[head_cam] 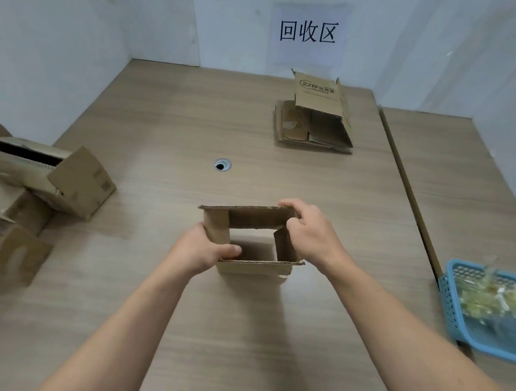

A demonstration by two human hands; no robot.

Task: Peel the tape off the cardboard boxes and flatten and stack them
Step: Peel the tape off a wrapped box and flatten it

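Both hands hold an open-ended cardboard box (pixel 249 238) between them above the worktop (pixel 170 123). The left hand (pixel 203 251) grips its left wall, thumb curled inside. The right hand (pixel 310 231) pinches the right wall, and flattened boxes (pixel 314 121) lie well beyond it.

The pile of boxes (pixel 33 187) at the left runs off the picture's edge and its near part is blurred. The blue basket (pixel 451 301) at the right is cut off too, its pale yellowish contents too smeared to name. The left hand (pixel 200 252) hides its fingers behind the small box (pixel 255 266), and the right hand (pixel 312 232) covers that box's right wall.
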